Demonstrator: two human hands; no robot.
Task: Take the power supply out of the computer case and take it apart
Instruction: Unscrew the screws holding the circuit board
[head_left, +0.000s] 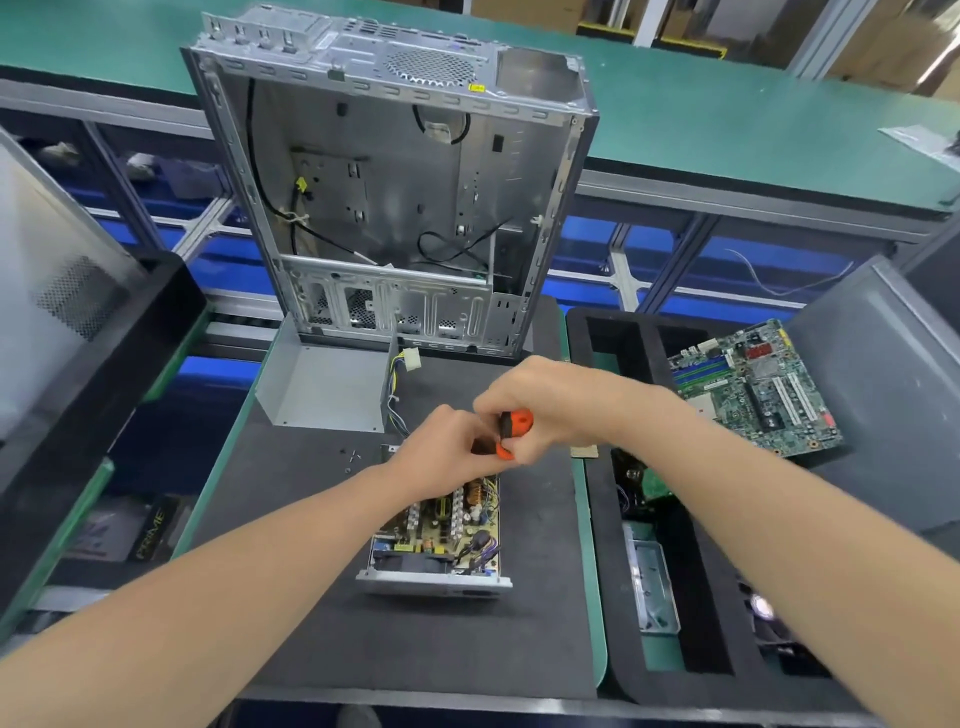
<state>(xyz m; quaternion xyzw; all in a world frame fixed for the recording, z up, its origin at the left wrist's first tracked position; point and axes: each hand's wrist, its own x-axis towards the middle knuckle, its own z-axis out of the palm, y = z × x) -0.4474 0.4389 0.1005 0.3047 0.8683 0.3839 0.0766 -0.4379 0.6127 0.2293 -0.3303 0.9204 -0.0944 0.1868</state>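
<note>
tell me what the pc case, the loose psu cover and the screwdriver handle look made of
computer case: bare sheet steel by the look, dull grey galvanised finish, with stamped slots and punched vents.
cover: thin folded sheet metal, matte grey, sharp bent edges.
screwdriver handle: likely moulded plastic or rubber, bright orange with black, smooth; mostly hidden under the right hand.

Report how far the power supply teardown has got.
Done: the power supply is out of the computer case and on the mat, with its cover off by the case and loose screws nearby. In hand: left hand and right hand both grip an orange screwdriver over its far end. Left: circuit board and fan still sit in the base.
</note>
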